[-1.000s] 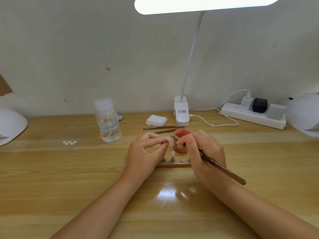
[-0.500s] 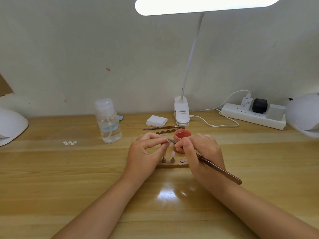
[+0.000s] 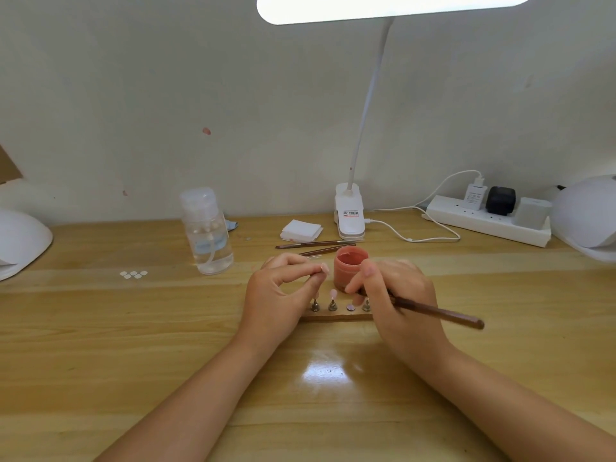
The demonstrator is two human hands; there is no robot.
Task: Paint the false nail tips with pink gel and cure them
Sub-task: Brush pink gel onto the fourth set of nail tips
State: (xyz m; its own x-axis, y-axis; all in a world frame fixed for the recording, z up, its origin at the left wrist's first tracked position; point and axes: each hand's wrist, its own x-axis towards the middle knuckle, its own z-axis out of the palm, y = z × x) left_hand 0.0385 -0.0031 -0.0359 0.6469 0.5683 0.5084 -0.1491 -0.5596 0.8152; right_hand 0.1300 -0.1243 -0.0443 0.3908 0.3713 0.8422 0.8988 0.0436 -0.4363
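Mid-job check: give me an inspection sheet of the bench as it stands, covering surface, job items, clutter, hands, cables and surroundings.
Surface: wooden table, glossy, with lamp glare near the front.
Job's things: pink gel pot open, behind the wooden nail stand; one pink nail tip up on a stand peg; brush.
Clutter: clear pump bottle, white pads, two spare brushes, loose nail tips.
Grippers: left hand pinches something small, too small to tell; right hand holds the brush, bristles hidden.
Cables: white cable runs from the lamp base toward the power strip.
Surroundings: pale wall, white curing lamps at both edges.
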